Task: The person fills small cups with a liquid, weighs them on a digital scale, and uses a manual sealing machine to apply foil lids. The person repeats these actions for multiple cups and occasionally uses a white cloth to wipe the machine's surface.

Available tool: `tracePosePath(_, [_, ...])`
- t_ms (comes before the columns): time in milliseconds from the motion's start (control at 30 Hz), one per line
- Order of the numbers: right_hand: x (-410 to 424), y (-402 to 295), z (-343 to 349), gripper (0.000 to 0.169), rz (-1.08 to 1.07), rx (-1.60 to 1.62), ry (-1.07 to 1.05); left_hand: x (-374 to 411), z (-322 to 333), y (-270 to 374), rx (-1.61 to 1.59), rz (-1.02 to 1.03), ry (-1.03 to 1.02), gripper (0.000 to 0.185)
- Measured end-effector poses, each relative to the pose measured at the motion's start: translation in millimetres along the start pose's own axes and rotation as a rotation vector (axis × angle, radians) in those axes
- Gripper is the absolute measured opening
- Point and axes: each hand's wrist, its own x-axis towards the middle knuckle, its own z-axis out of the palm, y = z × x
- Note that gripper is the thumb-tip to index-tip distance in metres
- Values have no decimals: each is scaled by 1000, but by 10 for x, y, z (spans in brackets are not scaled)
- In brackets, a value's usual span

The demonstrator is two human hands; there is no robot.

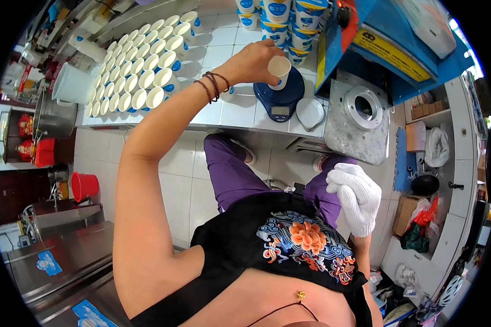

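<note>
My left hand (258, 61), bare and with a beaded bracelet at the wrist, grips an open paper cup (279, 71). The cup is over the platform of a dark blue digital kitchen scale (277, 96); whether it rests there I cannot tell. Just right of the scale lies a stack of round white lids or film discs (309, 113). In a white knit glove, my right hand (354, 194) hangs in front of my right thigh. Its fingers are curled in, with nothing visible between them.
Rows of open white paper cups (135, 67) cover the tiled counter's (217, 45) left part. Stacked blue-and-white cups (276, 30) stand behind the scale. On the right is a blue machine (376, 53) with a metal ring holder (363, 108). A red bucket (84, 186) is at far left.
</note>
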Motion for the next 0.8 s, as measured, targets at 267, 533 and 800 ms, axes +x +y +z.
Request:
tracePosePath(267, [-114,94,71,23,11,92,-81,-356,-141,61,83,66,275,112])
tracePosePath(533, [6,294,444,22,79,160,-323,-1343,12,-40,-302,-539,467,129])
tracePosePath(800, [204,269,754,26,60,221,-470,-1596,717,-379,-481,-687,588,115])
